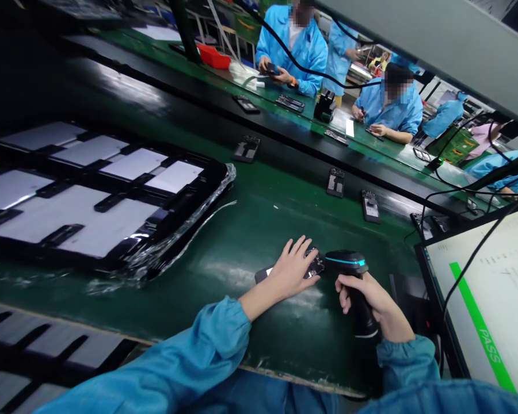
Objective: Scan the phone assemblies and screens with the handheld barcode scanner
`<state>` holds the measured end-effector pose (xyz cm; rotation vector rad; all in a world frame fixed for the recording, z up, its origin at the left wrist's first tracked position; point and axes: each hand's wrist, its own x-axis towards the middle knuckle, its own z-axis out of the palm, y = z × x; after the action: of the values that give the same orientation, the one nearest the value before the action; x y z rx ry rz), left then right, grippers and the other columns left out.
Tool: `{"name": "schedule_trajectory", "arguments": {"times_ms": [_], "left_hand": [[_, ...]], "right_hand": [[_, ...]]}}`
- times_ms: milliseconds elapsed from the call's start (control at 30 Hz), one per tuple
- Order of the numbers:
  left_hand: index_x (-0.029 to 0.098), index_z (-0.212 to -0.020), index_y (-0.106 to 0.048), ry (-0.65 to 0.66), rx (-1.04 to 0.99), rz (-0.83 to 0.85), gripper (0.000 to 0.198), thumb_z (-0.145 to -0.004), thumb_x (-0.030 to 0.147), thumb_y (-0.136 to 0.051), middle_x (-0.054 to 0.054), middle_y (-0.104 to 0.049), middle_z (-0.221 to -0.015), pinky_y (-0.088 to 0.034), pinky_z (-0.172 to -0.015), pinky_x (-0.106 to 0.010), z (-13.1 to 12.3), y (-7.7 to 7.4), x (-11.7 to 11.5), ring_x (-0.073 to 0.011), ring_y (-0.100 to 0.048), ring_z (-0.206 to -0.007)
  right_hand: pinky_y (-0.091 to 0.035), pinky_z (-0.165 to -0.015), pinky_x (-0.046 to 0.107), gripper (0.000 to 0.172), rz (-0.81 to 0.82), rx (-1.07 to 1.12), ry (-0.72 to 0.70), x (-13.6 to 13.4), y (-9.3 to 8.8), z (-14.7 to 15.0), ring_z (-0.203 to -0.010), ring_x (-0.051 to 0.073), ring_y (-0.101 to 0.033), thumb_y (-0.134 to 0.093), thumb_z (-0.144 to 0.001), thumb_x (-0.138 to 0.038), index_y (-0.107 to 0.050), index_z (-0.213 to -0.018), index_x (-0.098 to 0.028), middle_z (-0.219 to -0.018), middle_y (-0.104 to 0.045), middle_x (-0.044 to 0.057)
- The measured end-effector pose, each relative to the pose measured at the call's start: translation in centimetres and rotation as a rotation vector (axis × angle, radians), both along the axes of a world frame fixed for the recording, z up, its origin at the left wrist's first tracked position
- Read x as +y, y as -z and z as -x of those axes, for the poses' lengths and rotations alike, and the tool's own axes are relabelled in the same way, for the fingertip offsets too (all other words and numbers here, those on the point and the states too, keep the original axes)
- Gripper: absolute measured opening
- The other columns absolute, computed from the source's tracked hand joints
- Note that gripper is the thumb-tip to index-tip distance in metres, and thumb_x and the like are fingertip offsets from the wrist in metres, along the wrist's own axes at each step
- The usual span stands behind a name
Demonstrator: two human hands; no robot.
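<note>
My left hand [290,267] lies with fingers spread over a phone body with an exposed circuit board [316,265] on the green bench. The hand covers the middle of the phone; its board end shows past the fingers, and its other end shows beside the wrist. In my right hand [365,293] is a black barcode scanner [347,261] with a lit blue stripe, gripped by its handle. The scanner's head points left, just beside the board end of the phone.
Stacked black trays [90,213] with pale panels and plastic wrap stand at left. A monitor [483,287] showing "PASS" is at right. Open phone bodies [335,183] lie along the bench's far side. Cables hang at right. Across the line, co-workers in blue [291,52] handle phones.
</note>
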<state>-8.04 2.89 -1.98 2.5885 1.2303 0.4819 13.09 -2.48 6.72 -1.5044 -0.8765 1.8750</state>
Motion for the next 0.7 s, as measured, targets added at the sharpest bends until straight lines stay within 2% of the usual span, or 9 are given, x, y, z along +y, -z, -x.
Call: {"name": "schedule_trajectory", "arguments": {"times_ms": [233,433,700], "left_hand": [[0.019,-0.136,-0.051,-0.004,0.011,0.017,0.059,-0.087,0.05,-0.059,-0.02,-0.036,-0.156,-0.021,-0.117,-0.059,-0.2,0.0,0.1,-0.0379,-0.025,-0.147],[0.017,-0.136,-0.052,-0.019,-0.008,0.045,0.062,-0.084,0.05,-0.062,-0.023,-0.029,-0.158,-0.022,-0.117,-0.056,-0.2,-0.1,0.1,-0.0395,-0.023,-0.148],[0.016,-0.135,-0.052,-0.043,-0.024,0.034,0.061,-0.085,0.051,-0.061,-0.022,-0.031,-0.158,-0.02,-0.118,-0.055,-0.2,0.2,-0.1,-0.0389,-0.023,-0.148]], "right_hand": [[-0.053,-0.038,0.02,0.034,0.036,-0.033,-0.039,1.2,-0.7,0.8,-0.037,0.012,-0.06,-0.075,-0.075,-0.042,-0.064,-0.06,-0.012,-0.043,-0.065,0.003],[-0.049,-0.037,0.018,0.035,0.012,-0.014,-0.043,0.6,-0.6,0.8,-0.036,0.012,-0.059,-0.072,-0.078,-0.043,-0.064,-0.062,-0.013,-0.043,-0.065,0.003],[-0.047,-0.039,0.017,0.035,-0.03,-0.011,-0.022,-0.2,-0.3,1.1,-0.036,0.012,-0.06,-0.072,-0.078,-0.044,-0.063,-0.063,-0.013,-0.042,-0.065,0.003]]}}
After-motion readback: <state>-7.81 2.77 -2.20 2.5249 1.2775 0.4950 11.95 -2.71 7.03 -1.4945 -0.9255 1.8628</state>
